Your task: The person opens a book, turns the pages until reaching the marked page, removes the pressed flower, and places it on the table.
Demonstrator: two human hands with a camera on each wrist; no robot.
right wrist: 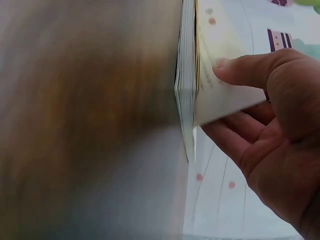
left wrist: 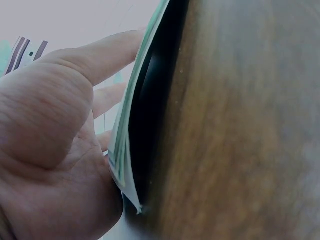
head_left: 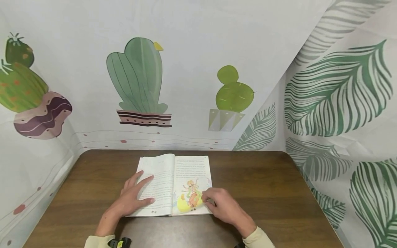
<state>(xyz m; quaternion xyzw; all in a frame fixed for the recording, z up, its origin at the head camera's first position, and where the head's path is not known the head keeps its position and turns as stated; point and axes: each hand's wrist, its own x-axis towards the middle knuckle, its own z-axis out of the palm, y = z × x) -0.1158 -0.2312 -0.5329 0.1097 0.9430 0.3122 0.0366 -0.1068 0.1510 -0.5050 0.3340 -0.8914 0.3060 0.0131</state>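
An open book (head_left: 159,166) with printed text lies on the table. My left hand (head_left: 128,199) rests with spread fingers on its left page. In the left wrist view, the book's lower edge (left wrist: 131,95) shows beside that hand, some sheets bowed off the wood. The right page (head_left: 190,168) carries text above a coloured drawing of a dancing figure. At its lower right edge, my right hand (head_left: 224,206) pinches the page. The right wrist view shows the thumb on top of the raised page corner (right wrist: 215,107) and the fingers behind it.
The brown wooden table (head_left: 257,182) extends to both sides of the book. Behind it hangs a pale backdrop (head_left: 192,75) printed with cacti and leaves. A dark watch-like band (head_left: 120,243) sits on the left wrist, near a cream sleeve (head_left: 98,241).
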